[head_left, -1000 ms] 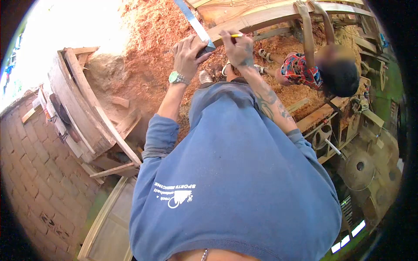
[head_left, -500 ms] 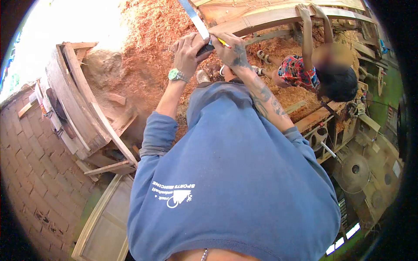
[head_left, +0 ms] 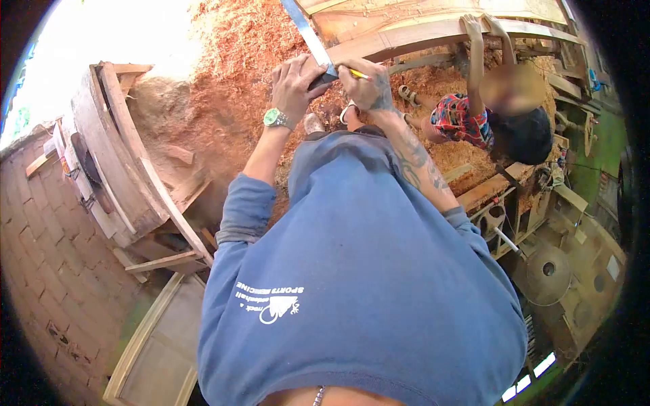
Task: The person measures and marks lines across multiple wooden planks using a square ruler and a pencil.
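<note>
My left hand [head_left: 292,86], with a green-dialled watch on its wrist, grips the dark stock of a try square [head_left: 313,42] at the end of a wooden beam [head_left: 406,39]. The square's pale metal blade runs up and to the left. My right hand [head_left: 367,84] is closed round a yellow pencil [head_left: 361,74], just right of the stock. Its fingers rest close to the beam's near end. The pencil's tip is hidden by my fingers.
Another person [head_left: 467,118] sits at the right, both hands on the beam. Wood shavings [head_left: 230,40] cover the ground. A curved wooden piece [head_left: 115,155] stands at left above brick paving [head_left: 54,250]. A framed panel [head_left: 152,338] lies lower left; a round metal disc [head_left: 548,271] is at right.
My right hand has shifted slightly right and down with the pencil, leaving more of the square's stock in sight. My left hand keeps its hold on the square.
</note>
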`<state>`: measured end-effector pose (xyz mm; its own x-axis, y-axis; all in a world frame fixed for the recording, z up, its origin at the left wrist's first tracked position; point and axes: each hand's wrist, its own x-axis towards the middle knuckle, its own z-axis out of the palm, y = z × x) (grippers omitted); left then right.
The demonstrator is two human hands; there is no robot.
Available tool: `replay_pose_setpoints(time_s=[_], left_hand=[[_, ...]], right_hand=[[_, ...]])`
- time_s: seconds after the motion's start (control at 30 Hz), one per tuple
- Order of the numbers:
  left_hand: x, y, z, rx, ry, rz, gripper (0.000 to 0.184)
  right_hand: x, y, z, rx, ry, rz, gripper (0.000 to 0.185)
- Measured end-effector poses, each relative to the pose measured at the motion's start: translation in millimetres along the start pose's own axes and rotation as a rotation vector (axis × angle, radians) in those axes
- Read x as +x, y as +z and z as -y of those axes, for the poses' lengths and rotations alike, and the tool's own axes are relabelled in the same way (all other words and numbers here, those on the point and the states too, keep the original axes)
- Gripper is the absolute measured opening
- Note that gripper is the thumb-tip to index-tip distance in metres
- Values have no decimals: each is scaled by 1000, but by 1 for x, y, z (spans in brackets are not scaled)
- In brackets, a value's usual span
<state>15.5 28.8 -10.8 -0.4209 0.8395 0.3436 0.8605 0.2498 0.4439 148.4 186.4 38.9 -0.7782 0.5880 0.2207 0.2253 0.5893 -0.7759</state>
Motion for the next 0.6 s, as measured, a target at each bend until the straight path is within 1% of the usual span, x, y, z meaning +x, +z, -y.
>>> replay_pose_setpoints(time_s=[0.07,0.1,0.2,0.23,0.33,0.37,0.47,0.57,0.6], left_hand=[[-2,6,4,-12,14,-4,43],[-1,5,2,-22,1,3,43],[0,-2,-1,-32,2,3,43],[0,2,1,-38,7,-13,43],[1,0,-2,-31,4,-12,44],[1,-3,-5,-55,-22,25,44],[1,-4,-4,-45,-13,28,43],[1,-2,-5,-61,-15,23,43],[-1,-2,-6,-50,-26,34,43]], right_hand=[[2,5,2,-29,-43,-54,17],[7,12,0,30,-53,-84,18],[8,9,-4,-33,-81,-30,17],[5,5,-4,-50,4,9,16],[8,3,-1,-143,-75,3,16],[9,6,2,-14,-56,-58,17],[8,7,-11,-116,-96,6,20],[-5,-10,-10,-194,-9,196,24],[-13,-11,-8,-190,47,191,25]])
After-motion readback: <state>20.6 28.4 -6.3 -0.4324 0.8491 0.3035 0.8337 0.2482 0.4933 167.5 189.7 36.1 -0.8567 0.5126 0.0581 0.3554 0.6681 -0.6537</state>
